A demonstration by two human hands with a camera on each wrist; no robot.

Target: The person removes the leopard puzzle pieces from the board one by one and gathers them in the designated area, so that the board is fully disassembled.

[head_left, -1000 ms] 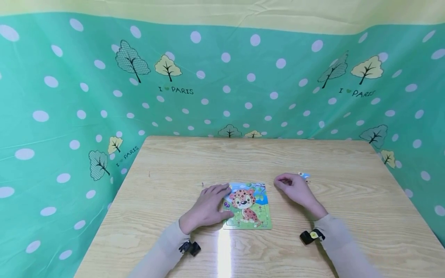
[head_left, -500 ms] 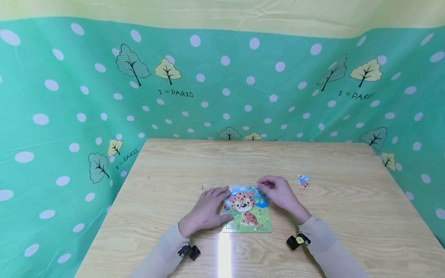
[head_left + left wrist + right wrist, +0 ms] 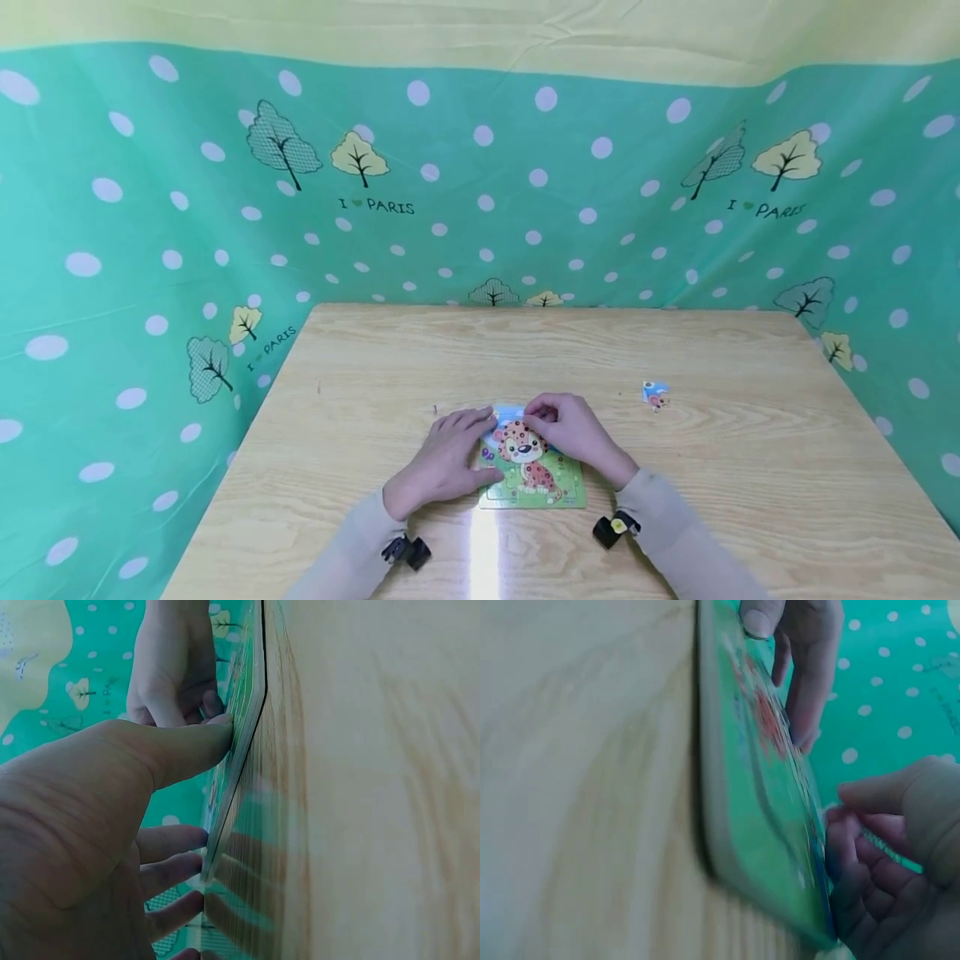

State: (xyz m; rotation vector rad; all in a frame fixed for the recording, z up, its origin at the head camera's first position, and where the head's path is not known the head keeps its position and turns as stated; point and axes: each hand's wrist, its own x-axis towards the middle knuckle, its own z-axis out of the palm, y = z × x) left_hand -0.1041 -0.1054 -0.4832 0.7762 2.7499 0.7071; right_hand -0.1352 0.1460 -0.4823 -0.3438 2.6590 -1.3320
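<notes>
A square cartoon leopard jigsaw puzzle (image 3: 536, 479) lies flat on the wooden table, nearest the front middle. My left hand (image 3: 450, 458) rests on its left side, fingers spread; in the left wrist view the thumb (image 3: 191, 750) presses on its surface. Over the puzzle's upper right part is my right hand (image 3: 573, 429), with its fingers curled. The thumb (image 3: 877, 793) and index fingertip meet in the right wrist view; whether a small piece sits between them cannot be seen. Part of the picture's upper right is hidden beneath this hand.
Loose puzzle pieces (image 3: 655, 395) lie on the table to the right, beyond the right hand. A tiny dark speck (image 3: 435, 409) is left of the puzzle. A green dotted curtain (image 3: 480, 183) surrounds the table (image 3: 405, 350) at the back and sides.
My right hand has moved left, from beside the loose pieces to above the puzzle's top, uncovering those pieces. The left hand has stayed on the puzzle's left side.
</notes>
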